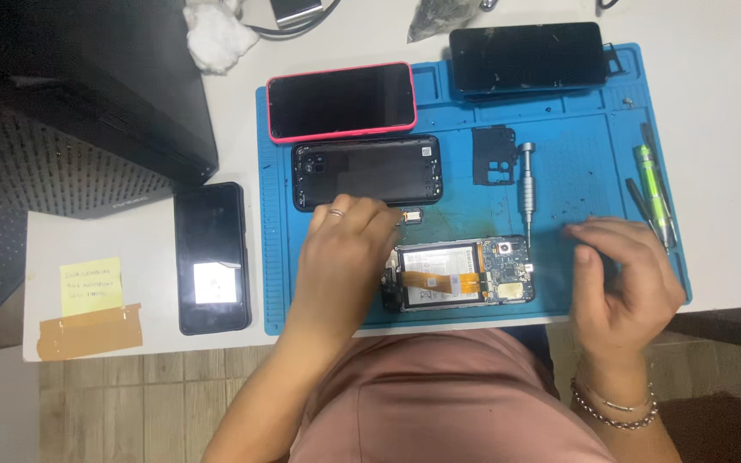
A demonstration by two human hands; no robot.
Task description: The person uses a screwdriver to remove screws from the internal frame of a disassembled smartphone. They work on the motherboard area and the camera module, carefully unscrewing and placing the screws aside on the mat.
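Note:
An opened phone (460,274) lies on the blue work mat (576,189), its battery, orange flex cable and circuit board exposed. My left hand (343,257) rests at the phone's left end, fingertips pinching a small dark component (412,217) just above it. My right hand (623,279) hovers over the mat to the right of the phone, fingers curled, nothing visibly in it. A silver screwdriver (526,184) lies above the phone. A black back cover (367,171) lies beyond my left hand.
A red-cased phone (341,100) and a dark phone (527,57) lie at the mat's far edge, a black inner frame piece (494,156) between them. Green tool (652,193) at mat's right. Black phone (210,257), yellow note (90,285), black box (79,94) on the left.

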